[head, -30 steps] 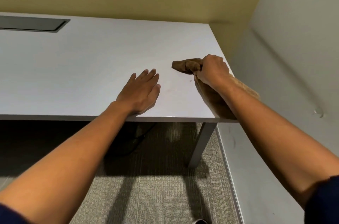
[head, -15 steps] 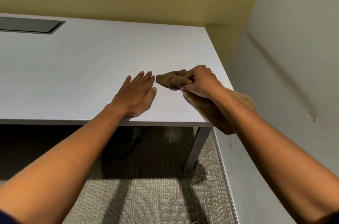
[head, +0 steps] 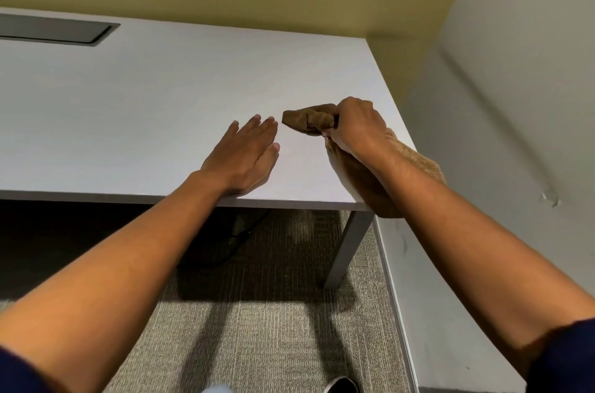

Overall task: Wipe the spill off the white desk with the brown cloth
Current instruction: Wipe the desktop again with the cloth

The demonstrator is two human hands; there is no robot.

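Wiping the smooth white bench [head: 145,109] with a bunched brown cloth [head: 306,122].
Right hand [head: 355,128] fisted tight on the fuzzy terry, near the bench's right corner; tail draped off the edge. Left hand [head: 244,157] flat, empty. Spill possibly too faint to see.

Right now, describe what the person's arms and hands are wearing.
Both forearms are bare. Dark navy sleeves sit pushed up near the elbows at the frame's lower corners. The left hand and right hand show no gloves, rings or watch.

left hand [head: 243,157] flat on desk [head: 135,109] near front edge, cloth [head: 309,120] just right, under right hand [head: 355,127]
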